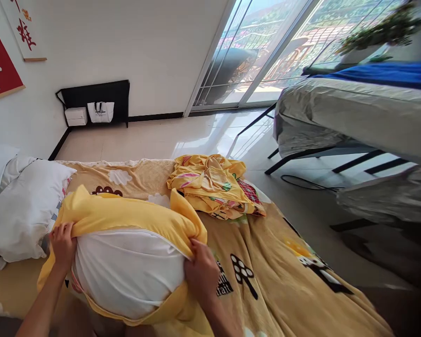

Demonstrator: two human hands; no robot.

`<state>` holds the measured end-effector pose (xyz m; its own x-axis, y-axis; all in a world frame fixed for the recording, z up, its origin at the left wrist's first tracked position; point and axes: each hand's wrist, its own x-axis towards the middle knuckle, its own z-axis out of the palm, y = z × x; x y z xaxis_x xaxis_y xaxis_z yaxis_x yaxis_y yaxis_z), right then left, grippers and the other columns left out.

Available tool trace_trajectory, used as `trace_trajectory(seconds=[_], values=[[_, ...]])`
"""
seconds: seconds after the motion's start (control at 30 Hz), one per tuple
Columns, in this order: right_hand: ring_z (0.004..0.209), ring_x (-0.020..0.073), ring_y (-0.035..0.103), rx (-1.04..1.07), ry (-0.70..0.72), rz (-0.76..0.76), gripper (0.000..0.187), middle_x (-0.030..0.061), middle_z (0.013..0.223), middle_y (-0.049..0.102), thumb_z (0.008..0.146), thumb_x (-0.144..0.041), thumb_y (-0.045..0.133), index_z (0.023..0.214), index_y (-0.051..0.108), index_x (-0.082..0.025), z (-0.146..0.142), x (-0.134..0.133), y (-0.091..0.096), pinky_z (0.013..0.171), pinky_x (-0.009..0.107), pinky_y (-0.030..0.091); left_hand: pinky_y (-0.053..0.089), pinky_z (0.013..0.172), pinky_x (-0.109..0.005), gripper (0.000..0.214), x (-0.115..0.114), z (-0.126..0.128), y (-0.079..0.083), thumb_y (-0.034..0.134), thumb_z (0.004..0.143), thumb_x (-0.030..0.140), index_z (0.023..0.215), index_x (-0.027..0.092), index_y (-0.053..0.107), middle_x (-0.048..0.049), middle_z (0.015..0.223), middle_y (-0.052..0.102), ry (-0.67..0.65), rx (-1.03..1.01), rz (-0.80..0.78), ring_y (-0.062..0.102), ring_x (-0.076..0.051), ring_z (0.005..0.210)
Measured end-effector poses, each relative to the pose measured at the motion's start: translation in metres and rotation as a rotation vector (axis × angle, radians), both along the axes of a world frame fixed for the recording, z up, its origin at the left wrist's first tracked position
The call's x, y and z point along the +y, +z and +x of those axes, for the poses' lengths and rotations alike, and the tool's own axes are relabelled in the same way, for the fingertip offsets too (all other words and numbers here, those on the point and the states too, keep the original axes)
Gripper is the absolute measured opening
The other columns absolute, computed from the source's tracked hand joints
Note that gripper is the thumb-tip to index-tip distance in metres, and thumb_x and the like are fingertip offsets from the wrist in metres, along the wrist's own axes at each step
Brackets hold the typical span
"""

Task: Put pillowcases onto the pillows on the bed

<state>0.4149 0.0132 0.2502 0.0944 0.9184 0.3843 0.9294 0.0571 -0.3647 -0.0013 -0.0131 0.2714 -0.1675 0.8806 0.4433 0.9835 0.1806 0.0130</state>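
Observation:
A white pillow [129,271] shows through the wide mouth of a yellow pillowcase [126,213] that lies around it on the bed. At the left edge of the opening, my left hand [62,245] is closed on the yellow cloth. My right hand [201,269] grips the case at the opposite edge, thumb over the fabric. The case's far corners stick up past the pillow. How far the pillow reaches inside is hidden by the cloth.
A folded yellow patterned cloth pile [210,187] rests on the tan printed blanket [266,276]. White pillows [28,206] lie at the left. A black shelf [94,103] stands by the far wall; a plastic-covered bed [354,107] is at the right, near a sliding glass door [252,61].

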Motion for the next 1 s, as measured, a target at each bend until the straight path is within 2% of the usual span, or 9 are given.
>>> trace_trajectory(seconds=[0.1, 0.27, 0.4, 0.47, 0.6, 0.77, 0.83, 0.93, 1.0], values=[[0.08, 0.019, 0.064, -0.108, 0.222, -0.139, 0.032, 0.0034, 0.086, 0.073, 0.068, -0.001, 0.044, 0.08, 0.065, -0.023, -0.005, -0.002, 0.01, 0.069, 0.027, 0.043, 0.04, 0.084, -0.039, 0.037, 0.001, -0.01, 0.01, 0.044, 0.079, 0.002, 0.098, 0.019, 0.071, -0.0096, 0.096, 0.072, -0.057, 0.028, -0.083, 0.062, -0.026, 0.091], [0.096, 0.0216, 0.064, -0.174, 0.099, 0.201, 0.042, 0.0065, 0.106, 0.074, 0.072, 0.0, 0.045, 0.103, 0.068, -0.019, -0.001, -0.003, 0.03, 0.084, 0.031, 0.044, 0.036, 0.097, -0.042, 0.037, -0.018, -0.018, 0.042, 0.047, 0.077, 0.006, 0.104, 0.02, 0.069, -0.0105, 0.108, 0.071, -0.209, 0.033, 0.147, 0.06, -0.026, 0.104], [0.081, 0.017, 0.067, -0.262, 0.355, 0.084, 0.04, 0.0017, 0.089, 0.077, 0.069, 0.003, 0.044, 0.085, 0.07, -0.022, 0.006, 0.01, 0.044, 0.071, 0.026, 0.044, 0.038, 0.091, -0.039, 0.04, -0.024, -0.011, 0.06, 0.045, 0.073, 0.003, 0.1, 0.021, 0.069, -0.008, 0.099, 0.072, -0.287, 0.049, 0.103, 0.061, -0.024, 0.096], [0.077, 0.0166, 0.067, -0.261, 0.334, 0.087, 0.04, 0.0002, 0.088, 0.077, 0.066, 0.003, 0.044, 0.081, 0.07, -0.023, 0.015, 0.015, 0.049, 0.067, 0.027, 0.043, 0.036, 0.094, -0.04, 0.041, -0.024, -0.013, 0.059, 0.045, 0.07, 0.001, 0.095, 0.022, 0.069, -0.0066, 0.099, 0.072, -0.251, 0.051, 0.071, 0.061, -0.024, 0.098], [0.098, 0.0201, 0.067, -0.175, 0.189, 0.262, 0.046, 0.0041, 0.106, 0.076, 0.07, 0.0, 0.044, 0.102, 0.07, -0.021, 0.024, 0.007, 0.045, 0.085, 0.031, 0.046, 0.037, 0.097, -0.039, 0.041, -0.032, -0.025, 0.036, 0.045, 0.077, 0.007, 0.108, 0.021, 0.069, -0.0083, 0.112, 0.072, -0.217, -0.035, 0.062, 0.06, -0.024, 0.108], [0.094, 0.0187, 0.069, -0.217, 0.418, -0.206, 0.046, 0.0031, 0.103, 0.077, 0.068, 0.002, 0.043, 0.091, 0.074, -0.024, 0.022, 0.009, 0.036, 0.077, 0.029, 0.048, 0.041, 0.095, -0.036, 0.054, -0.03, -0.029, 0.021, 0.041, 0.075, 0.002, 0.115, 0.026, 0.069, -0.0049, 0.116, 0.072, -0.263, -0.097, -0.454, 0.062, -0.021, 0.109], [0.1, 0.0208, 0.068, -0.194, 0.346, -0.181, 0.048, 0.003, 0.114, 0.075, 0.066, 0.001, 0.044, 0.094, 0.074, -0.024, 0.031, 0.012, 0.039, 0.082, 0.032, 0.048, 0.037, 0.102, -0.041, 0.052, -0.026, -0.028, 0.026, 0.041, 0.078, 0.003, 0.115, 0.026, 0.07, -0.0057, 0.119, 0.071, -0.287, -0.081, -0.366, 0.061, -0.023, 0.112], [0.115, 0.0233, 0.062, -0.095, 0.123, 0.046, 0.053, 0.0052, 0.127, 0.069, 0.071, -0.002, 0.044, 0.112, 0.07, -0.022, 0.041, 0.009, 0.04, 0.097, 0.038, 0.045, 0.035, 0.106, -0.042, 0.048, -0.024, -0.026, 0.03, 0.043, 0.083, 0.011, 0.123, 0.023, 0.066, -0.009, 0.127, 0.067, -0.255, -0.121, -0.05, 0.056, -0.025, 0.12], [0.12, 0.0224, 0.061, -0.059, 0.141, -0.003, 0.055, 0.0066, 0.128, 0.068, 0.072, -0.003, 0.042, 0.118, 0.068, -0.02, 0.037, 0.006, 0.033, 0.1, 0.038, 0.044, 0.038, 0.104, -0.04, 0.05, -0.023, -0.023, 0.027, 0.041, 0.084, 0.012, 0.129, 0.021, 0.062, -0.0097, 0.13, 0.065, -0.237, -0.169, -0.017, 0.056, -0.024, 0.12]])
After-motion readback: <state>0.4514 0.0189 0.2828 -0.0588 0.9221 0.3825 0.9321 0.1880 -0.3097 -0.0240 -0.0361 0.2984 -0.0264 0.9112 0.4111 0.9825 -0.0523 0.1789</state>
